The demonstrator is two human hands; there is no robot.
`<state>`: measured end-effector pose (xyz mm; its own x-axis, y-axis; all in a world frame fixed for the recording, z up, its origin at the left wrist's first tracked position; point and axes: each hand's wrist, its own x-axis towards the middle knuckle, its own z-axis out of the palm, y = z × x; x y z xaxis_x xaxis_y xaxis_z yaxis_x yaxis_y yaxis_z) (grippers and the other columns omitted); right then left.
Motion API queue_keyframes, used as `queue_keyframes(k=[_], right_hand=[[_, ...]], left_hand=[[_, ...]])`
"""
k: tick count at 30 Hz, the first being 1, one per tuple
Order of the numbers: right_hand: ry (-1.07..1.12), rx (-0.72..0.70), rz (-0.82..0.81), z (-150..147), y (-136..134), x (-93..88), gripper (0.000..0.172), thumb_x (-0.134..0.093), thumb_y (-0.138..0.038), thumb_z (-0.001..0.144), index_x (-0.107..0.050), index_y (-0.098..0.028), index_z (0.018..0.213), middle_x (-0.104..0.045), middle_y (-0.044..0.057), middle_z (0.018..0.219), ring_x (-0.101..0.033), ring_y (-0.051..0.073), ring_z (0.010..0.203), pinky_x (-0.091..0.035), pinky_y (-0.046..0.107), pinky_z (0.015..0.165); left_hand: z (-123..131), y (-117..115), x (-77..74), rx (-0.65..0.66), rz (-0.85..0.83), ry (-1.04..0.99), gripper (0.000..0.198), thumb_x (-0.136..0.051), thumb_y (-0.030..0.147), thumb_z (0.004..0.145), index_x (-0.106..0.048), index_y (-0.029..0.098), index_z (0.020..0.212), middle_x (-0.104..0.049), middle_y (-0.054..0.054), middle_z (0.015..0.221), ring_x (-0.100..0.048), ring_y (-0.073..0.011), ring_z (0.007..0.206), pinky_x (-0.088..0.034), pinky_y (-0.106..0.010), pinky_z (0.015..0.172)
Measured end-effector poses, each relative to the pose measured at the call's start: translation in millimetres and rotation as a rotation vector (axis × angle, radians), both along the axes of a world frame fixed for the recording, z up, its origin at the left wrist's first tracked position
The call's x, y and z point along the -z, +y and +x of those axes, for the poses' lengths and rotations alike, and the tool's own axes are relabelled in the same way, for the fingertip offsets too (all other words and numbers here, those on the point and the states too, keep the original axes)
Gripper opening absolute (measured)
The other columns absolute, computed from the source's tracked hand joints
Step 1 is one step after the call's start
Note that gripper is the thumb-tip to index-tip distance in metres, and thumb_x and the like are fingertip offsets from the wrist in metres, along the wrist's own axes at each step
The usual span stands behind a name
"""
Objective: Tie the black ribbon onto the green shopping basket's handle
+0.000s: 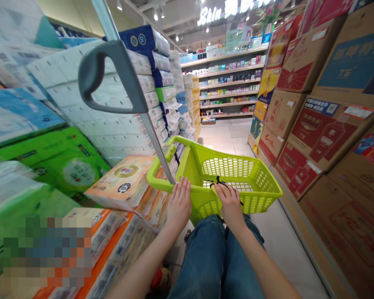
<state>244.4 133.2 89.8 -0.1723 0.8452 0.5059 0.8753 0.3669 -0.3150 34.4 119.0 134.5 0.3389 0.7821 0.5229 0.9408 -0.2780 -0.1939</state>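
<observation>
A lime-green shopping basket point(237, 174) with slotted walls stands in front of my legs. My left hand point(180, 202) lies on its near rim, fingers stretched out, close to the foot of a metal pole. Farther right along this rim, my right hand point(230, 202) is closed on a small yellow item point(217, 190) with a black cord, mostly hidden by the fingers. The pole rises leftward and carries a grey looped handle point(137, 99), which neither hand touches.
Stacked tissue packs point(121, 128) fill the left side, with an orange pack point(123, 176) close to the basket. Cardboard cartons point(318, 137) line the right. A pale tiled floor point(227, 139) leads to stocked shelves point(230, 87) at the back.
</observation>
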Motion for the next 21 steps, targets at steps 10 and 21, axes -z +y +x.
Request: queue_keyframes(k=[10,21], right_hand=[[0.009,-0.031,0.022,0.2,7.9,5.8,0.072,-0.042,0.002,0.075,-0.052,-0.023,0.141,-0.061,0.006,0.137,-0.044,0.027,0.131,-0.029,0.05,0.114],[0.019,-0.017,0.074,-4.7,12.5,20.5,0.078,-0.044,0.001,0.073,-0.047,-0.027,0.145,-0.059,0.006,0.139,-0.044,0.027,0.133,-0.028,0.048,0.114]], left_hand=[[-1.5,3.3,8.4,-0.028,-0.007,-0.102,0.071,-0.048,0.007,0.079,-0.036,0.008,0.149,-0.046,-0.012,0.154,-0.035,-0.0251,0.147,-0.025,-0.043,0.124],[-18.3,14.6,13.8,0.061,-0.02,-0.166,0.074,-0.048,0.006,0.08,-0.033,0.014,0.152,-0.051,-0.009,0.15,-0.038,-0.0213,0.145,-0.027,-0.041,0.123]])
